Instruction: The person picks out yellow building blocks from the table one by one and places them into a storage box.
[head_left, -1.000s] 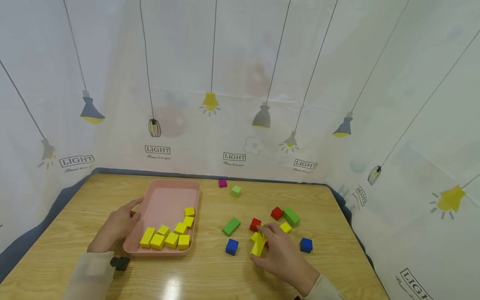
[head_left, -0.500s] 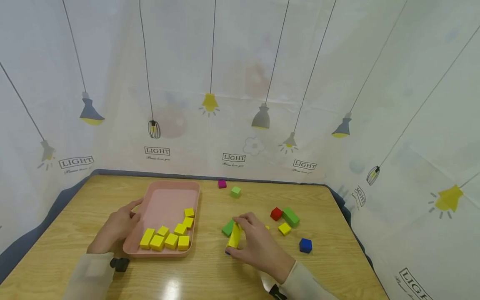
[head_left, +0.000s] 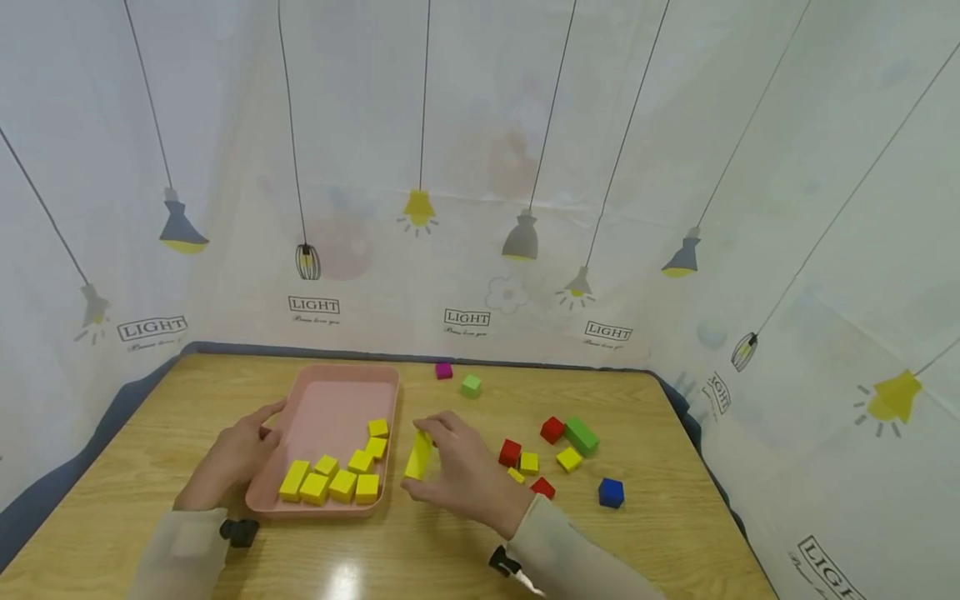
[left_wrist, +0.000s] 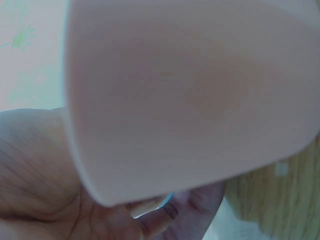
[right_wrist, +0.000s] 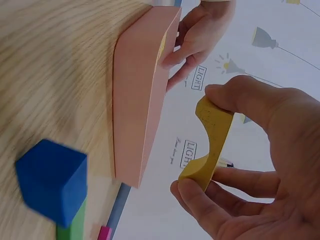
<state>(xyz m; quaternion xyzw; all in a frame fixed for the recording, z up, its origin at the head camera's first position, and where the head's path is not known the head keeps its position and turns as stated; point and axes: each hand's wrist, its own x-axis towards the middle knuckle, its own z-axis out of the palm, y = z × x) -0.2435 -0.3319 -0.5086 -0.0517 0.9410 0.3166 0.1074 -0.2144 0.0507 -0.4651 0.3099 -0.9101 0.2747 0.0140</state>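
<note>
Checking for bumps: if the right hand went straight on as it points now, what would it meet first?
Probably the right side of the pink tray, which the yellow arched block in the right hand would touch first. Height is hard to judge, so it might pass over the tray.

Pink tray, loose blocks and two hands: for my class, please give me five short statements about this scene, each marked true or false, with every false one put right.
1. The right hand holds a yellow block with a curved cut-out. True.
2. The held block is resting inside the pink tray. False: it is outside the tray, between the right thumb and fingers.
3. The left hand is at the side of the tray. True.
4. The blocks inside the tray are a mix of red and blue. False: they are all yellow.
5. The purple block lies near the far edge of the table. True.
</note>
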